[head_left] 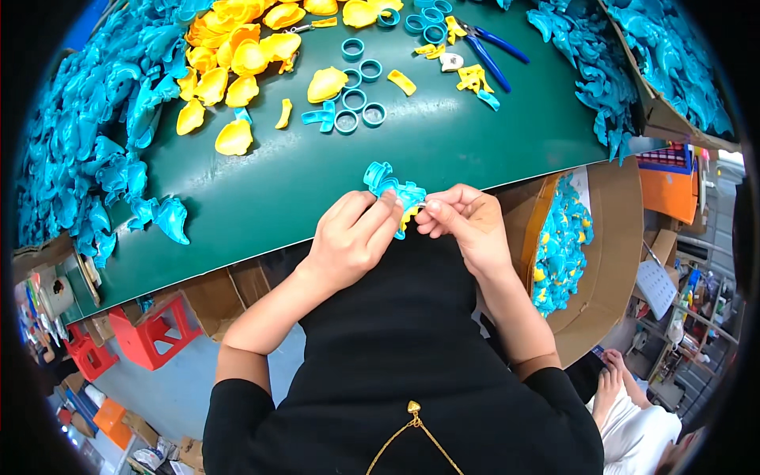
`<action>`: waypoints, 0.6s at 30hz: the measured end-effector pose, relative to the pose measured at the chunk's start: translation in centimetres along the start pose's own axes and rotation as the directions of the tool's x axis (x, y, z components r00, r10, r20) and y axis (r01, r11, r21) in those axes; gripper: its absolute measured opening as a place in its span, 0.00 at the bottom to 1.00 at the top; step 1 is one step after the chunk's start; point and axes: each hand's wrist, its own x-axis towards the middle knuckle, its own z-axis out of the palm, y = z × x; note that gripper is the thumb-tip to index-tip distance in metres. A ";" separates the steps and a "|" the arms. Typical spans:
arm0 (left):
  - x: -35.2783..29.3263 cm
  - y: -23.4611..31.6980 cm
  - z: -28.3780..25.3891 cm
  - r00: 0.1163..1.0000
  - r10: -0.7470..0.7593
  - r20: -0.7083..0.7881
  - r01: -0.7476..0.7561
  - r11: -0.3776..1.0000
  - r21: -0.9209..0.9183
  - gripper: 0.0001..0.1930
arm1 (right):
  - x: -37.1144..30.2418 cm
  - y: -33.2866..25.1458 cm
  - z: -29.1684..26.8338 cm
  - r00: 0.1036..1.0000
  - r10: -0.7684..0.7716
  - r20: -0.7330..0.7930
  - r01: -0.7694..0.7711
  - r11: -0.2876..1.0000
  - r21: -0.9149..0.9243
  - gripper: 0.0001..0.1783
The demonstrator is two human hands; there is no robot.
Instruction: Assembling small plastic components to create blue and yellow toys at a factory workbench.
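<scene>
At the table's near edge, my left hand is closed on a small teal plastic toy part with a ring-shaped end and a bit of yellow at its lower side. The fingers of my right hand pinch at its right side, around a small shiny piece too tiny to name. My fingers partly cover the toy part. Farther off on the table lie several loose teal rings, a yellow shell-shaped piece and a teal cross-shaped piece.
Teal pieces heap up at the left and far right. Yellow shells pile at the back, near blue-handled pliers. A cardboard box at my right holds teal-and-yellow pieces. A red stool stands lower left; another person's hands show lower right.
</scene>
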 end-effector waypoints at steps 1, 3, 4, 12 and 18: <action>-0.1 -0.1 0.2 1.000 0.017 -0.007 -0.017 1.000 0.002 0.13 | -0.2 0.3 0.3 0.999 -0.012 -0.053 0.013 1.000 0.008 0.08; -0.2 -0.1 0.2 0.999 0.034 -0.016 -0.034 0.999 0.005 0.12 | -0.9 0.5 0.8 0.994 -0.026 -0.104 0.027 1.000 0.012 0.08; -0.2 -0.1 0.3 1.000 0.025 -0.016 -0.025 1.000 -0.004 0.12 | -1.3 0.2 1.0 0.990 -0.090 -0.112 0.092 0.996 0.012 0.08; -0.1 -0.3 0.2 0.999 0.035 -0.025 -0.035 0.999 -0.004 0.11 | -0.8 0.4 0.8 0.991 -0.058 -0.123 0.060 0.998 0.015 0.09; 0.1 -0.2 0.1 0.995 0.078 -0.065 -0.076 0.997 0.032 0.08 | -1.0 -0.2 1.4 0.981 0.021 -0.193 -0.028 0.999 -0.032 0.10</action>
